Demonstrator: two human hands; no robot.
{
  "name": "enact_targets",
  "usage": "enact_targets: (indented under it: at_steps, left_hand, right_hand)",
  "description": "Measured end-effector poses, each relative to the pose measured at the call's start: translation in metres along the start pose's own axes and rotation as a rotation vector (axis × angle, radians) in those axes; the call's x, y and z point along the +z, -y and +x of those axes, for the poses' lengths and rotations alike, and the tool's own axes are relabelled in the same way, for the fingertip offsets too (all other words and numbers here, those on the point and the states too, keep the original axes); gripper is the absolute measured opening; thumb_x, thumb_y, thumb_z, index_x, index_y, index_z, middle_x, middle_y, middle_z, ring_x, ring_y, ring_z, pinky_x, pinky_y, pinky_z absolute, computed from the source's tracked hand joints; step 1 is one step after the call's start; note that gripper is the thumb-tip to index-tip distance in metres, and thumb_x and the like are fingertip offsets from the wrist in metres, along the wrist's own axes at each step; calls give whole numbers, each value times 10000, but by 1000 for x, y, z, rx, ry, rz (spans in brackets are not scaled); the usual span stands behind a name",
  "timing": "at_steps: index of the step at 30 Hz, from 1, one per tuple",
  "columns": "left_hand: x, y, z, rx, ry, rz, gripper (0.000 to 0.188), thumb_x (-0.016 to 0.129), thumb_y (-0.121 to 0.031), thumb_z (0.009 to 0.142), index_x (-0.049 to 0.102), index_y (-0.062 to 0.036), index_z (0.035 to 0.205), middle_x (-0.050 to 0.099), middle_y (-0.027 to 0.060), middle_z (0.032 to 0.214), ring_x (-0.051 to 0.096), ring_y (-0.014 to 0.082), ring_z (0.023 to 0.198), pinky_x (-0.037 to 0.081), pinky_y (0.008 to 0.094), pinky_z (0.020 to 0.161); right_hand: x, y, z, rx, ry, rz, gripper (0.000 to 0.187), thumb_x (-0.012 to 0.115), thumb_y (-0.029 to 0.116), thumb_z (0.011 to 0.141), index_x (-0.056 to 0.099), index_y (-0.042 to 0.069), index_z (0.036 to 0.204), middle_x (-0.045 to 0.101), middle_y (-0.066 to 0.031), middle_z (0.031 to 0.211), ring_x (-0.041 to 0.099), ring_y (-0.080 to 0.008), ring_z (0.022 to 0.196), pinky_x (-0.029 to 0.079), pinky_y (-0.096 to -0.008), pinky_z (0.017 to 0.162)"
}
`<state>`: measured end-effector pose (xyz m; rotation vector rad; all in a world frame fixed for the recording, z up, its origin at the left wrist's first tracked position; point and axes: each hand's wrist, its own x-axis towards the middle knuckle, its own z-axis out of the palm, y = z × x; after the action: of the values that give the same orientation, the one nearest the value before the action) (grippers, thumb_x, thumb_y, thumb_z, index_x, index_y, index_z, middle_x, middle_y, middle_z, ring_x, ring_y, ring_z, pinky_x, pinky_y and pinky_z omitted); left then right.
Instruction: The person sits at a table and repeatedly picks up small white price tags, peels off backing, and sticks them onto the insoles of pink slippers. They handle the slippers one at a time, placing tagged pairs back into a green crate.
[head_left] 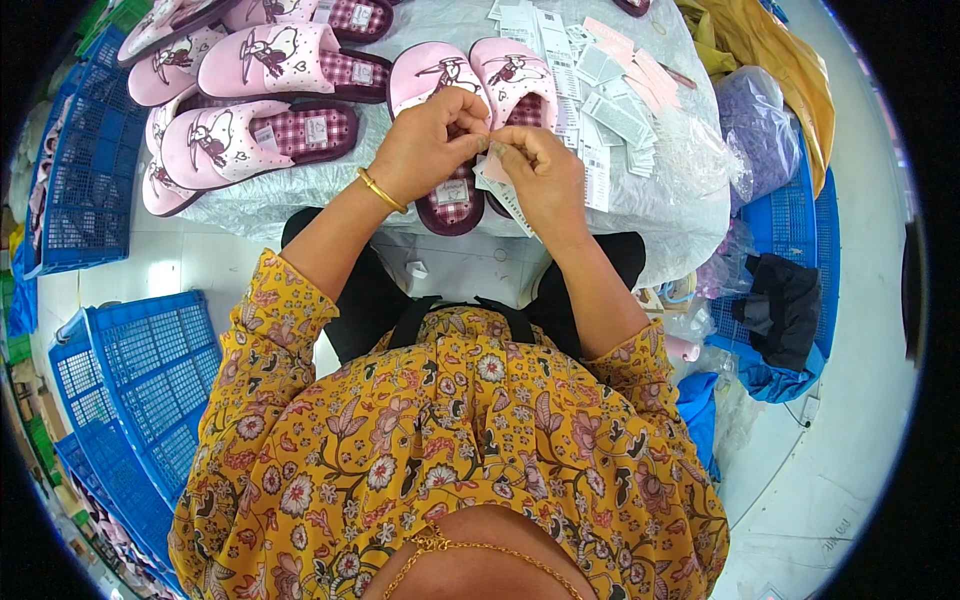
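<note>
A pair of pink slippers with a printed character and a checked lining lies in front of me: the left slipper (410,90) and the right slipper (508,66). Over their openings, my left hand (430,146) and my right hand (545,182) meet fingertip to fingertip. Both are closed in a pinch. From under my right fingers hang paper tags (512,208), one white with print and one pinkish. Whatever my left fingertips pinch is too small to make out; it sits right where the two hands meet.
More pink slippers (262,62) are heaped at the table's left. Loose white and pink tags (618,115) spread at the right, beside clear plastic wrapping (705,150). Blue crates (150,370) stand at lower left; another blue crate (785,225) holds bags and dark cloth (785,310).
</note>
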<state>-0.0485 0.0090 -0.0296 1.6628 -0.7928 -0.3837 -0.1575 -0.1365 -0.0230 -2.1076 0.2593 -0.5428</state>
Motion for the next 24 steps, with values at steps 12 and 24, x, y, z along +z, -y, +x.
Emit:
enact_targets:
  at_steps: [12,24]
  left_hand:
    - [2,-3,-9,148,-79,272,247,679,-23,880,605,-29,1115,703,77,938,688,137,822,556,272,750]
    - [-5,1,-7,98,23,78,266,669,6,873,581,-51,1118,653,27,914,647,104,840,540,253,765]
  right_hand:
    - [5,3,0,-146,-53,-90,121,694,66,835,725,93,948,679,-85,851,663,-266,720,512,-353,624]
    - [5,-1,2,-106,-27,-87,114,688,69,836,717,91,944,686,-96,865,671,-275,741,520,-361,646]
